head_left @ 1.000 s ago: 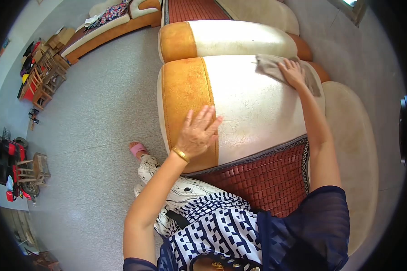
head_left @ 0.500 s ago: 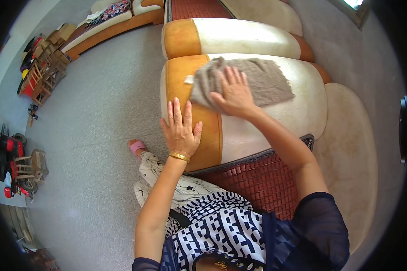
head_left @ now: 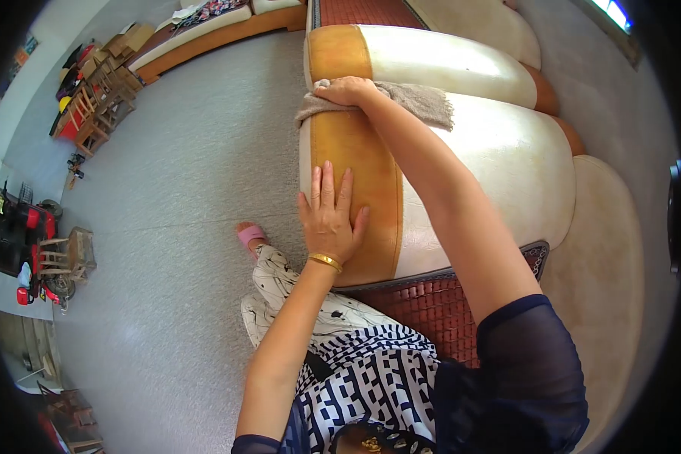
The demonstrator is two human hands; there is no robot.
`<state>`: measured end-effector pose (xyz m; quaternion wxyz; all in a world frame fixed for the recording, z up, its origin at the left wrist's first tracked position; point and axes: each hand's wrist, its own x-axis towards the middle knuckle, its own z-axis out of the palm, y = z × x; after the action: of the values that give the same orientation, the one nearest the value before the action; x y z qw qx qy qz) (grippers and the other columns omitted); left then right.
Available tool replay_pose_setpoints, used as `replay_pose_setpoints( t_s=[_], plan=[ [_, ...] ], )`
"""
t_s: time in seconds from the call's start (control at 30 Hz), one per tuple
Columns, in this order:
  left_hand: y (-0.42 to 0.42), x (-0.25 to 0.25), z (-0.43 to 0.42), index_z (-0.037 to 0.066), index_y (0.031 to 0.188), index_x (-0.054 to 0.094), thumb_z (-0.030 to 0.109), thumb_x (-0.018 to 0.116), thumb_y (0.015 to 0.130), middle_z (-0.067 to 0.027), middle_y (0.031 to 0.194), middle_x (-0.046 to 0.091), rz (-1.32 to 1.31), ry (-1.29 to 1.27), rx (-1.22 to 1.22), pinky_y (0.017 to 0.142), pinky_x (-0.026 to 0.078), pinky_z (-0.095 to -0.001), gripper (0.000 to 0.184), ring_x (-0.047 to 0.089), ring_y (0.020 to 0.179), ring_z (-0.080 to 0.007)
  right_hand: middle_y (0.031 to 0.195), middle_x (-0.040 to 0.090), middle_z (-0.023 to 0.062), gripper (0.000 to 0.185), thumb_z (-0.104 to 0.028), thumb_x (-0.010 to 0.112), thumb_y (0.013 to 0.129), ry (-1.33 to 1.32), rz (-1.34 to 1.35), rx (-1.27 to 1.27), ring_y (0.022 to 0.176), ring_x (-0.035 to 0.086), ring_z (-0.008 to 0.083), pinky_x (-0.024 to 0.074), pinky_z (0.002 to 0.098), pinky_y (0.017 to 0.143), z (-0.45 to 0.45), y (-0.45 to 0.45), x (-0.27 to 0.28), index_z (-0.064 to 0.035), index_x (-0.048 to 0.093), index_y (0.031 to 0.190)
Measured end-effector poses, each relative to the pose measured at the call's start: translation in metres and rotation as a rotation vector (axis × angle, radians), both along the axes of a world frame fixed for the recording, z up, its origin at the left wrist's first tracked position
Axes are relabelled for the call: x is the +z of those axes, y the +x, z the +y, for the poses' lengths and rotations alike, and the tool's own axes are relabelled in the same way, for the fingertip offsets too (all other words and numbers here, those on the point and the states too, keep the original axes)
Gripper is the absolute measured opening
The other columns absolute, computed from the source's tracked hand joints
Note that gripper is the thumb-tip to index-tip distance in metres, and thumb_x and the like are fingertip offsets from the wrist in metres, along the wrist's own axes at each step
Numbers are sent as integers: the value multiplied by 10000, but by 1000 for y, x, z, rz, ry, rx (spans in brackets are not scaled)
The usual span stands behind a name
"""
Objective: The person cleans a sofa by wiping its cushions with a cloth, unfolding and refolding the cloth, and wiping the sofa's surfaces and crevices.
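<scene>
A grey-brown cloth (head_left: 420, 104) lies bunched across the far left part of the armrest (head_left: 484, 174), which is cream with an orange band (head_left: 363, 163). My right hand (head_left: 344, 91) presses on the cloth at the armrest's left end, its fingers curled over it. Part of the cloth hangs over the left edge. Nearer to me, my left hand (head_left: 331, 216) rests flat on the orange band with its fingers spread and nothing in it. It wears a gold bracelet.
A second padded armrest (head_left: 446, 60) stands just beyond. The red-brown woven seat mat (head_left: 431, 310) is close to my body. Wooden chairs (head_left: 91, 113) and boxes stand at the far left, and a red vehicle (head_left: 30, 234) at the left. Grey floor (head_left: 181, 189) stretches between.
My right hand has swept the cloth from the armrest's right end to its left end. My left hand, at first raised, has come down flat on the orange band. The view has shifted slightly.
</scene>
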<state>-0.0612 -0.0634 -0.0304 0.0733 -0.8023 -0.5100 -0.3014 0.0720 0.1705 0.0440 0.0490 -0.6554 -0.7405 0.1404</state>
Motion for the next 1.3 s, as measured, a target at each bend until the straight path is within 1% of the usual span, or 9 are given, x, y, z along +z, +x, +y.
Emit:
replay_pose_setpoints(
  t_s=[0.13, 0.23, 0.4, 0.7, 0.83, 0.9, 1.0, 1.17, 1.3],
  plan=[
    [0, 1, -1, 105, 1398, 408, 419, 517, 862, -178, 1491, 293, 0, -12, 5, 1030, 275, -555, 631, 288, 1367, -348, 1281, 559, 165, 714, -623, 350, 855, 20, 2, -11, 1204, 522, 297, 381, 407, 1001, -11, -3, -4, -68, 591, 1234],
    [-1, -7, 1, 101, 1409, 381, 432, 512, 866, -180, 1492, 285, -67, 6, -16, 1035, 274, -552, 650, 280, 1370, -349, 1127, 609, 186, 665, -583, 371, 850, 479, -16, 80, 1079, 554, 366, 376, 482, 963, -38, 2, -28, -36, 609, 1144],
    [-1, -13, 2, 88, 1398, 386, 443, 502, 875, -157, 1479, 311, -143, 41, -30, 1043, 271, -542, 643, 291, 1361, -342, 1459, 344, 152, 629, -486, 369, 922, 534, -72, 205, 1372, 267, 320, 214, 457, 1109, -122, 19, -25, -64, 392, 1387],
    [-3, -18, 3, 40, 1166, 508, 255, 609, 814, -263, 1281, 390, -218, 170, -148, 974, 346, -513, 425, 391, 1217, -431, 1399, 431, 140, 480, -154, 535, 861, 615, -17, 202, 1338, 340, 325, 284, 408, 1096, -235, 65, -33, -7, 463, 1312],
    [-5, -14, 2, 45, 1200, 519, 256, 607, 819, -239, 1292, 395, -198, 153, -141, 995, 336, -504, 444, 391, 1221, -423, 1329, 504, 138, 407, -171, 506, 904, 626, 70, 232, 1253, 455, 307, 379, 377, 1030, -254, 86, -28, -7, 498, 1276],
    [-4, -12, 1, 49, 1205, 528, 254, 609, 819, -232, 1295, 395, -208, 149, -133, 997, 335, -499, 444, 391, 1223, -417, 1246, 559, 137, 358, -207, 462, 952, 24, 1022, -101, 1135, 545, 267, 444, 364, 965, -255, 98, 2, -17, 518, 1251],
    [-3, -7, -4, 56, 1190, 554, 251, 610, 824, -224, 1295, 399, -201, 131, -100, 999, 333, -491, 419, 392, 1228, -406, 1233, 561, 163, 397, -270, 452, 974, -529, 2153, 99, 1101, 559, 279, 438, 403, 987, -233, 129, 32, 22, 513, 1237],
    [-4, -11, -1, 105, 1227, 525, 313, 599, 826, -201, 1298, 398, -174, 133, -104, 975, 316, -565, 458, 380, 1269, -385, 1287, 526, 201, 447, -283, 421, 984, -204, 2466, 621, 1175, 518, 322, 380, 435, 1056, -216, 186, 57, 35, 453, 1297],
    [-3, -12, -1, 110, 1238, 514, 319, 588, 830, -201, 1299, 396, -189, 125, -112, 974, 317, -570, 464, 378, 1270, -385, 1391, 411, 236, 584, -406, 442, 958, -23, 2598, 358, 1276, 411, 372, 311, 498, 1093, -221, 224, 3, 42, 414, 1331]
  ],
)
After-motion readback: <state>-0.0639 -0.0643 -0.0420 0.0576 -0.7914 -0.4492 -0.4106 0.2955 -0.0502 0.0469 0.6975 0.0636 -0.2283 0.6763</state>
